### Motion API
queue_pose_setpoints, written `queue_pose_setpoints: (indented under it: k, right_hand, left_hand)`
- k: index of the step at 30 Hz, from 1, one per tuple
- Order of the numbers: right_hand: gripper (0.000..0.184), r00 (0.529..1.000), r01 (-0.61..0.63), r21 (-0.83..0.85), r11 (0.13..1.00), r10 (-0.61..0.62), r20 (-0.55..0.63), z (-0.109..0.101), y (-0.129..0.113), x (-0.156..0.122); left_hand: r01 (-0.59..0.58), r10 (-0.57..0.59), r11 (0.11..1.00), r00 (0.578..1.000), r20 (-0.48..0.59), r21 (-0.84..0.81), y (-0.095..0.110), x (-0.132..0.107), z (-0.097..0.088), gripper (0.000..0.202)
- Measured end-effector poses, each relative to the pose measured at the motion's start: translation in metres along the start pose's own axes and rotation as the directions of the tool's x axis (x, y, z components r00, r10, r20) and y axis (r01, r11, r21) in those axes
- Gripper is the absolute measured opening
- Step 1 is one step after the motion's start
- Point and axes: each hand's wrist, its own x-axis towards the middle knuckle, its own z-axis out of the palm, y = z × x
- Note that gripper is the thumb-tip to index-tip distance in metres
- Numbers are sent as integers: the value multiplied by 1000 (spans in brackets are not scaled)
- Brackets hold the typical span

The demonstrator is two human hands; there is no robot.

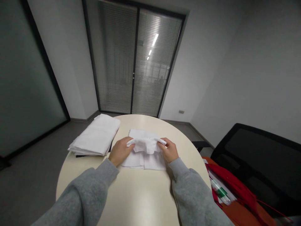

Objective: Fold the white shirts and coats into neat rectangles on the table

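Observation:
Between both hands a white cloth (pixel 147 146) is lifted a little, its top edge pinched at either end and its middle sagging. My left hand (pixel 121 151) closes thumb and fingers on the left end. At the right end, my right hand (pixel 168 150) does the same. Under and around the raised part, more white cloth (pixel 155 161) lies flat on the table with a seam or gap down its middle; I cannot tell whether it is one piece with the raised part. A stack of folded white cloths (pixel 96 136) rests to the left of my left hand.
The round cream table (pixel 141 197) has its curved far edge just beyond the cloth. Beneath the stack a dark flat thing (pixel 82 155) pokes out. At the right stands a black mesh chair (pixel 256 163) with a red bag (pixel 232 180) and a clear bottle (pixel 221 191) on its seat.

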Motion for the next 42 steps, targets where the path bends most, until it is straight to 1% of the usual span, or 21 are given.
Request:
queue_pose_setpoints:
  k: [3,6,8,10,12,14,16,17,18,19,21,24,26,28,31,33,35,36,38,40,42]
  right_hand:
    - [35,999,33,-89,996,-34,-19,-18,-26,31]
    - [34,997,-34,-339,940,8,-78,-32,-53,100]
    - [38,995,-70,-392,917,35,-96,-34,-63,148]
    - [54,990,-114,-446,888,64,-124,-31,-63,176]
    - [64,988,-122,-490,863,57,-144,-24,-53,174]
    - [64,993,-79,-545,835,17,-118,-14,-36,144]
    - [61,1000,-20,-647,763,17,-11,1,-13,98]
    - [62,995,-27,-675,737,82,50,10,-1,75]
    - [65,979,-35,-692,721,163,121,19,11,54]
    - [68,954,-50,-706,706,242,175,27,22,37]
    - [73,910,-45,-721,692,326,255,40,37,15]
    - [75,879,-18,-710,704,349,324,43,45,10]
    - [75,859,2,-695,719,355,369,38,46,15]
    - [74,840,28,-683,730,353,411,29,46,19]
    - [70,816,56,-662,748,348,462,12,48,19]
    - [65,802,64,-658,750,354,481,0,46,17]
    - [57,809,80,-682,727,352,471,-9,41,14]
    - [52,829,93,-704,705,337,447,-11,37,12]
    - [50,886,121,-741,661,265,380,-9,27,6]
    - [59,919,168,-728,665,162,360,0,16,-4]
    - [67,893,247,-653,716,93,440,14,6,-15]
  left_hand:
    - [-6,-38,978,978,-205,-209,24,33,-19,23]
    - [-66,-44,964,916,-398,-259,57,101,-28,32]
    - [-60,-27,978,913,-407,-200,71,142,-25,59]
    - [-23,-18,994,928,-372,-107,73,158,-18,71]
    - [-108,102,994,968,-228,-14,63,142,-10,65]
    - [-267,265,963,962,68,28,45,101,-3,56]
    - [-316,261,947,867,424,63,24,54,4,72]
    - [-306,195,945,809,555,113,15,32,8,86]
    - [-297,135,941,772,621,165,7,14,12,93]
    - [-288,85,934,756,649,213,2,-1,17,96]
    - [-270,39,920,783,620,283,0,-23,28,88]
    - [-218,2,913,848,529,346,16,-43,45,77]
    - [-172,-32,918,865,500,357,32,-52,51,77]
    - [-148,-46,939,841,539,311,45,-56,49,79]
    - [-160,14,972,766,642,170,52,-53,32,76]
    - [-190,69,973,778,624,129,46,-48,19,70]
    - [-216,88,964,809,581,155,37,-44,11,68]
    - [-228,84,958,808,583,177,33,-43,10,70]
    - [-255,69,943,777,625,213,26,-46,15,76]
    - [-292,64,924,752,656,245,23,-52,23,80]
    - [-318,60,905,753,655,283,25,-57,30,79]
